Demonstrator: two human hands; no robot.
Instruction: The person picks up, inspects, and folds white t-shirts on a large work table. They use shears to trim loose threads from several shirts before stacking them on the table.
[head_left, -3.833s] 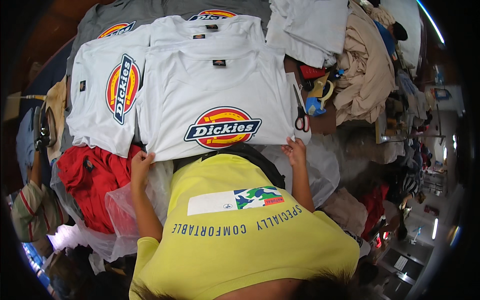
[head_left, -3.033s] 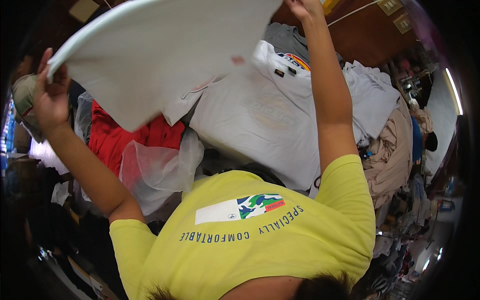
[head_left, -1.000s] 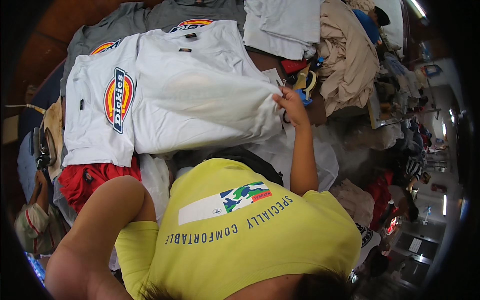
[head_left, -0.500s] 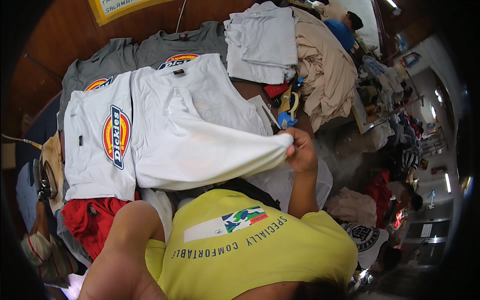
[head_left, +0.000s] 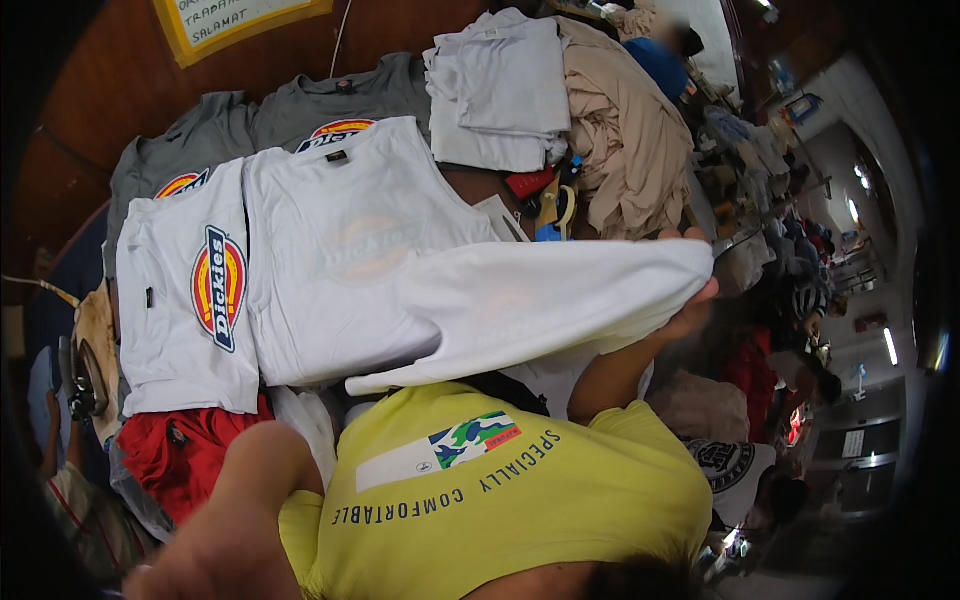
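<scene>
My right hand point(head_left: 692, 312), out to the right, grips the raised edge of a white shirt point(head_left: 540, 285). The cloth stretches up and rightward from the table and partly covers the fingers. Its other part lies flat, with a logo showing faintly through the fabric and a dark neck label at the top. Immediately left of it lies another white shirt point(head_left: 170, 300) with a red, yellow and blue horseshoe-shaped print. My left arm is bent close to the camera at the lower left; its hand point(head_left: 150, 582) is blurred and cut off by the lower edge.
Grey printed shirts point(head_left: 345, 95) lie along the back beside folded white cloth point(head_left: 500, 95) and a heap of beige fabric point(head_left: 625, 130). A tape dispenser point(head_left: 555, 212) stands below the stack. Red cloth point(head_left: 180, 450) lies at left. Other people work at right.
My right hand has moved right and slightly down, drawing the white shirt's edge farther across. The left forearm has shifted a little left and lower.
</scene>
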